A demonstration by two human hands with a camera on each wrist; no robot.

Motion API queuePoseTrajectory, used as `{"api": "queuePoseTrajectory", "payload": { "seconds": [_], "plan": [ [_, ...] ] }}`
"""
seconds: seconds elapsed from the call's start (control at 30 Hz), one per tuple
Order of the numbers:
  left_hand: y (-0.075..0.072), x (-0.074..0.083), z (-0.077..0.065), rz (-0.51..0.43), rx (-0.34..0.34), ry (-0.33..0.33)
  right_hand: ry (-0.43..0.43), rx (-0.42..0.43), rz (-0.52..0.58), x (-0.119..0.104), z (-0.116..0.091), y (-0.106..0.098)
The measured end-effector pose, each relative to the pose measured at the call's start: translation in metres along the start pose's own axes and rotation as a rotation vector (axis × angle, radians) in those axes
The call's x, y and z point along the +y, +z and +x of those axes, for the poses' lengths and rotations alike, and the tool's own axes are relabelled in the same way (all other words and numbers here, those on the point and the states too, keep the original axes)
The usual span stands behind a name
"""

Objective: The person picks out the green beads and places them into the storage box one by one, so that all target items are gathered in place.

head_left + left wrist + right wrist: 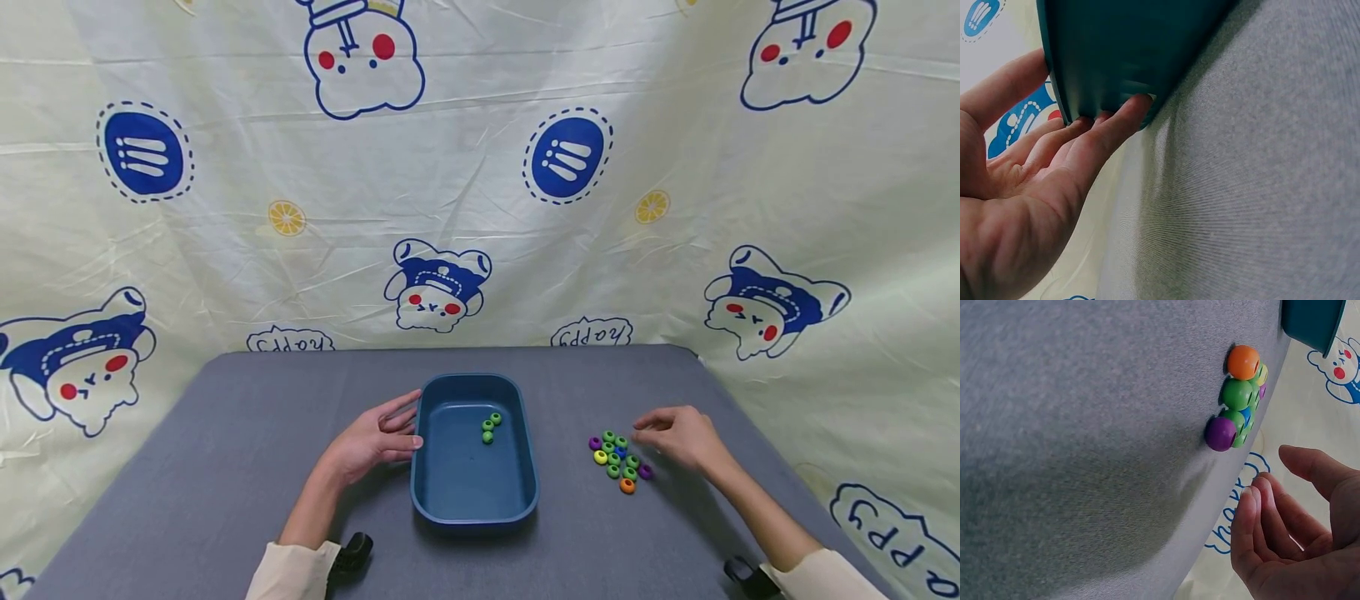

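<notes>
The left hand (pixel 366 444) rests against the left side of a blue rectangular tray (pixel 474 504). In the left wrist view its fingers (pixel 1113 128) lie almost straight on the tray's outer wall, with the thumb by the rim. Three green beads (pixel 487 426) sit inside the tray. To the right of it, a cluster of beads lies on the table: several green ones (pixel 1239 394), an orange bead (pixel 627 486), a yellow bead (pixel 600 457), a blue bead (pixel 620 453) and purple ones (pixel 1220 434). Beside this cluster hovers the right hand (pixel 681 437), fingers loosely bent, thumb apart, holding nothing.
Grey cloth covers the table (pixel 247 475). Behind it hangs a pale printed curtain (pixel 480 208), which also runs down both sides. Each wrist wears a dark strap-on device, the left one (pixel 352 557) close to the table's near side.
</notes>
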State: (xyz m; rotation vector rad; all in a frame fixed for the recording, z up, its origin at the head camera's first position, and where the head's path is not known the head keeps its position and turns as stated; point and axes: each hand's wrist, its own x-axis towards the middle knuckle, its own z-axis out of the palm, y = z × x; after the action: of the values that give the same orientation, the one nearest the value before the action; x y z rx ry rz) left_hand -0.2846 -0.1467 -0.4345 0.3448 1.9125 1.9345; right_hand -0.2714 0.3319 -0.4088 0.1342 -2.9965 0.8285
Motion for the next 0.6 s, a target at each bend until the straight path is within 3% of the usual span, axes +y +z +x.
{"api": "queuePoseTrajectory", "payload": {
  "seconds": [0.6],
  "plan": [
    [0.0002,0.0009,-0.0011,-0.003,0.002,0.000,0.024,-0.063,0.029,0.0089,-0.0030,-0.0008]
  ]
}}
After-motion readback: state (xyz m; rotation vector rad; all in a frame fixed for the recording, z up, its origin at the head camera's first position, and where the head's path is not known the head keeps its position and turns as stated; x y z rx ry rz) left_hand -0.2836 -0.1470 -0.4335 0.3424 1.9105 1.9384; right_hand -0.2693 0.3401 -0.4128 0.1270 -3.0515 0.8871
